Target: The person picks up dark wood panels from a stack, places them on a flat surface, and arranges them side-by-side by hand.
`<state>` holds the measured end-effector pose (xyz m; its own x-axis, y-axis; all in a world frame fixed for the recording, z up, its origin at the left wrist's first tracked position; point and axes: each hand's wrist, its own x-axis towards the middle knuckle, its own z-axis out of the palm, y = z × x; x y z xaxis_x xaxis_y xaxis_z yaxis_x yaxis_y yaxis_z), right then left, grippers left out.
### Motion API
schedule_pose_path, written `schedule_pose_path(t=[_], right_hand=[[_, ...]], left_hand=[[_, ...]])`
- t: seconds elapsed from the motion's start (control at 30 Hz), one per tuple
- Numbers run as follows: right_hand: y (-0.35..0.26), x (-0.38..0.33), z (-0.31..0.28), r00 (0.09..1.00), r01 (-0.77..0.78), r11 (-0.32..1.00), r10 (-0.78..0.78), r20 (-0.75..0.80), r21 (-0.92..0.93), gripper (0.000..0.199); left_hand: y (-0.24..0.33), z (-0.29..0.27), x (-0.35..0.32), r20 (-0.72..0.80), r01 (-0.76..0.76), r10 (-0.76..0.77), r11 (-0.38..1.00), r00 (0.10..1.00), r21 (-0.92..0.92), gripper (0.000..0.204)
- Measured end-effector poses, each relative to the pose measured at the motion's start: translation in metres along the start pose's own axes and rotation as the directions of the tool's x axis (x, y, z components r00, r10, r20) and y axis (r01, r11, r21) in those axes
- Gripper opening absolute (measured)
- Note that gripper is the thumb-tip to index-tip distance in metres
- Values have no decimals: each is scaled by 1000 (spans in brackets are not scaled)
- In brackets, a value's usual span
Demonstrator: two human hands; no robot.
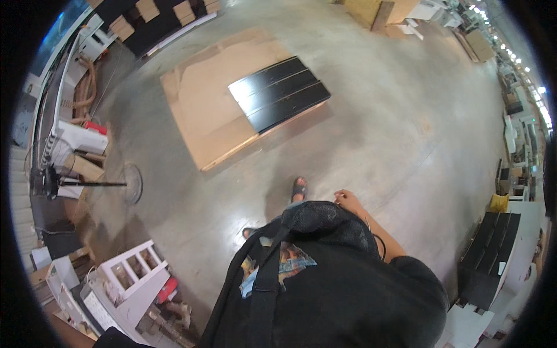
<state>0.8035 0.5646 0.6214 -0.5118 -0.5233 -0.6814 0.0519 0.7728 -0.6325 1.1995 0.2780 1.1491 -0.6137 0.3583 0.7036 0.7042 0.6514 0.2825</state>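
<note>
My right hand [348,200] hangs in front of my body, just right of my dark bag or clothing. Its fingers are loosely bent, with a small gap by the thumb, and I see nothing in it. It touches nothing but air above the concrete floor. Of my left arm only a strip of forearm [71,334] shows at the lower left rim; the left hand is out of the picture. Ahead, a stack of glossy black panels [281,93] lies on the right part of a large flat cardboard sheet [197,110].
A stand fan [132,183] with a round base is on the left. White frame parts [134,271] stand at the lower left. Black panels [490,255] are piled on the right, beside a yellow object [499,202]. Cardboard pieces [122,27] lie at the far left.
</note>
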Motion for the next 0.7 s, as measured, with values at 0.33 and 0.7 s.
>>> schedule_pose_path(t=[0.33,0.7], right_hand=[[83,-118,154,984,-30,977,65,164,-209,42],[-38,61,322,976,89,938,-15,218,-335,42]], left_hand=[[52,-49,-125,-47,22,-28,991,999,-130,38],[4,-151,-234,-95,42,-58,986,994,-160,21]])
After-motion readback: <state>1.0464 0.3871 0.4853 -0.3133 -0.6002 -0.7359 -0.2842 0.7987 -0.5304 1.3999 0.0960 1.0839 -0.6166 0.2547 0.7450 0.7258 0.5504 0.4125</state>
